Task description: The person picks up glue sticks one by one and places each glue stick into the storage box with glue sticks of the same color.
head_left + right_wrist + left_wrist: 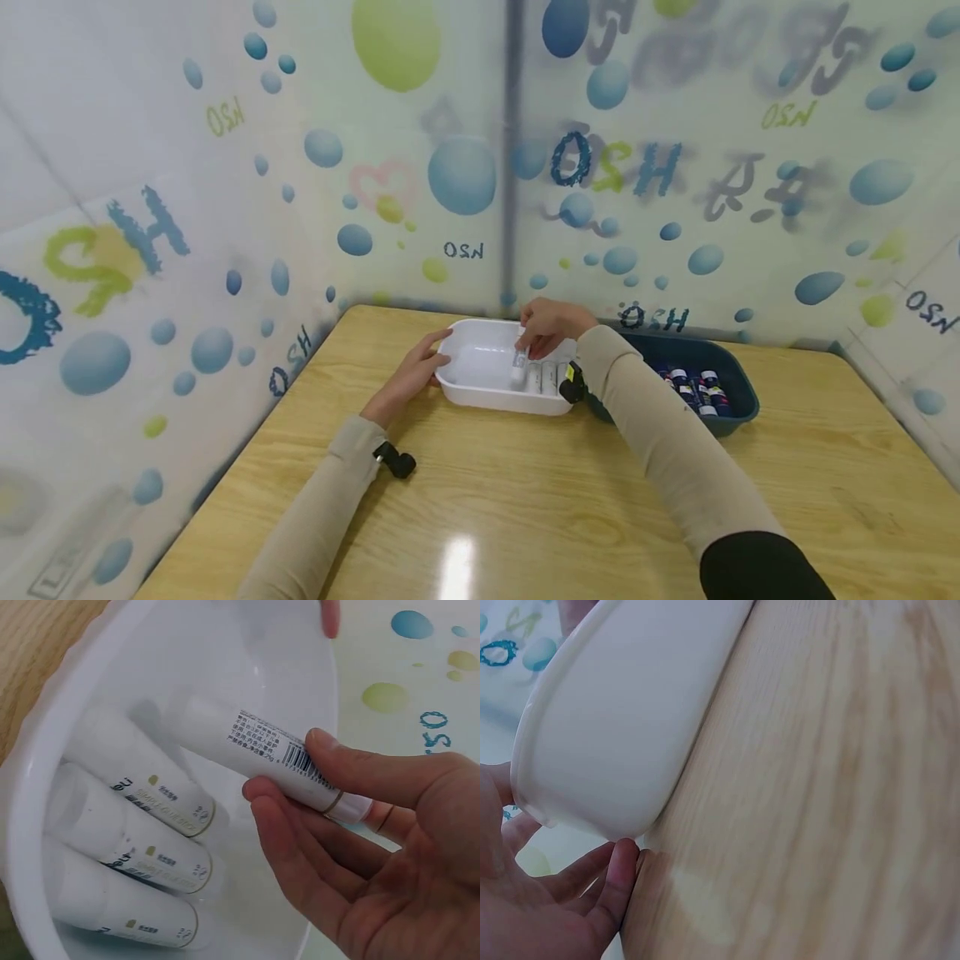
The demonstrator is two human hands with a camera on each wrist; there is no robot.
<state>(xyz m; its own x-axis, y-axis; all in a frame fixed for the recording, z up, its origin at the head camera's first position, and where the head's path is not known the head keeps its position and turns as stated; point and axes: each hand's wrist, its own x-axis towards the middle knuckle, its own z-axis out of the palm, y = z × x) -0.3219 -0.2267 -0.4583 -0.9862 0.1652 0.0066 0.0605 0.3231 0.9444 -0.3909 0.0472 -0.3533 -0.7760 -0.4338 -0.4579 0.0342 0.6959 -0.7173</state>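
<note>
In the right wrist view my right hand pinches a white glue stick with a printed label and barcode, tilted above the basin floor. Three more white glue sticks lie side by side in the white plastic basin. My left hand grips the basin's left end. One digit lies over the rim, while other fingertips are low at the outer wall near the table. In the head view the right hand is over the basin's right half.
A dark teal basin stands right of the white one, partly behind the right sleeve. Several dark blue bottles with white caps lie in it. Both basins stand on a wooden table near the patterned curtain behind.
</note>
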